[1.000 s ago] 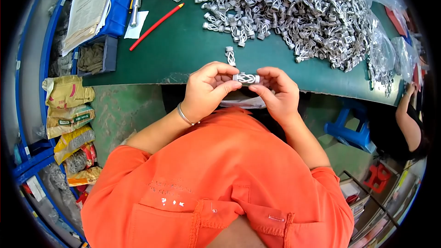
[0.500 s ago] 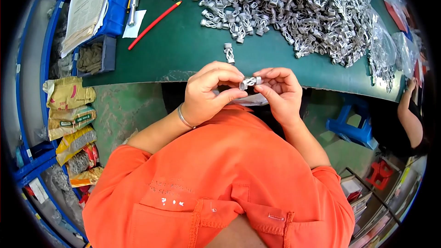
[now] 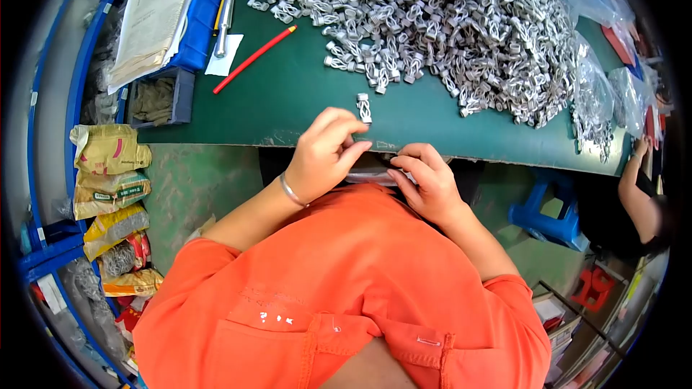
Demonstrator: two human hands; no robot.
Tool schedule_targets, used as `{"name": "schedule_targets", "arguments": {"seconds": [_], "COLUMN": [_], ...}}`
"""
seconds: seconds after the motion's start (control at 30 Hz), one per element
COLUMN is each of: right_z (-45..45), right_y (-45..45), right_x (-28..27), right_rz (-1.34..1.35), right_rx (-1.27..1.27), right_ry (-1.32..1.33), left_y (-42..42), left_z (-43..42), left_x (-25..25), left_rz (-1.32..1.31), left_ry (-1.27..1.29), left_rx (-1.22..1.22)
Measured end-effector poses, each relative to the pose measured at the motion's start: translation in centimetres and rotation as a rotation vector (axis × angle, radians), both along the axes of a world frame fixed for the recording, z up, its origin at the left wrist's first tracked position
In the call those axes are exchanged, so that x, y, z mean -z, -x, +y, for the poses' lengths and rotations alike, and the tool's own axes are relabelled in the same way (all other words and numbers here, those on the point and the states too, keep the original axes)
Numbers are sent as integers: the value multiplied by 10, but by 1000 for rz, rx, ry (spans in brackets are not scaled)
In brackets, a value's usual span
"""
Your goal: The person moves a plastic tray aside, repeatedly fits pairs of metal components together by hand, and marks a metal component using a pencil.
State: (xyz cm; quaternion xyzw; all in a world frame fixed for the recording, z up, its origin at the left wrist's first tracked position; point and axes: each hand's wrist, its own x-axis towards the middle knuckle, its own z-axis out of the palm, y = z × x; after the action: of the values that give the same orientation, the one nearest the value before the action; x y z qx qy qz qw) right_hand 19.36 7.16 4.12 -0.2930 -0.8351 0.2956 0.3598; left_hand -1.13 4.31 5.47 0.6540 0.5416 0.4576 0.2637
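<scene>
One twisted metal fitting, one o'clock from left hand, grip spread; likely light, stiff, best pinched by its collar; right hand, grip unclear.

We wear a bright orange-red shirt with short sleeves, visible seam stitching and white flecks across the chest; a slim silver bangle rings our left hand's wrist.

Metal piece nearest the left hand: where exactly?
Head view, upper middle: the metal piece lies on the green table, just beyond the left hand, between it and the metal pile. Contact is unclear.
</scene>
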Motion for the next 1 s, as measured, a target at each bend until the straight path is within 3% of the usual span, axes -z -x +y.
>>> {"name": "schedule_targets", "arguments": {"seconds": [0.07, 0.23, 0.3, 0.33, 0.37, 0.43, 0.47, 0.53, 0.6, 0.8, 0.87, 0.9, 0.97, 1.0], "right_z": [5, 25, 31, 30, 31, 29, 29, 29, 27, 19, 13, 15, 12, 10], "right_y": [7, 22, 24, 26, 26, 28, 27, 23, 23, 18, 18, 15, 10, 7], "right_x": [-5, -12, -8, -11, -7, -10, -10, -11, -10, -5, -4, -3, -10, -9], "right_rz": [21, 106, 130, 181, 205, 299, 296, 490, 500, 581, 567, 354, 177, 156], "right_rx": [18, 59, 156, 179, 179, 167, 167, 32, 26, -2, 31, 57, 16, -36], "right_ry": [-10, 79, 198, 408, 505, 751, 756, 1054, 1083, 1082, 798, 470, 89, 30], "left_y": [-1, 4, 1, 2, 2, 4, 4, 4, 3, 0, -2, -2, 10, 8], "left_z": [13, 24, 21, 19, 17, 15, 15, 13, 12, 6, 3, 1, 1, -4], "left_x": [1, 13, 13, 9, 5, -1, -2, -1, -1, -7, -9, -7, -11, -9], "left_rz": [194, 227, -346, -622, -623, -1065, -1113, -1128, -1142, -1069, -805, -570, -1, 9], "left_ry": [-102, -162, 173, 372, 376, 585, 616, 628, 638, 556, 372, 180, -110, -76], "left_rx": [-25, -18, -70, -47, -50, -60, -62, -65, -67, 45, 98, 134, 263, 267]}}
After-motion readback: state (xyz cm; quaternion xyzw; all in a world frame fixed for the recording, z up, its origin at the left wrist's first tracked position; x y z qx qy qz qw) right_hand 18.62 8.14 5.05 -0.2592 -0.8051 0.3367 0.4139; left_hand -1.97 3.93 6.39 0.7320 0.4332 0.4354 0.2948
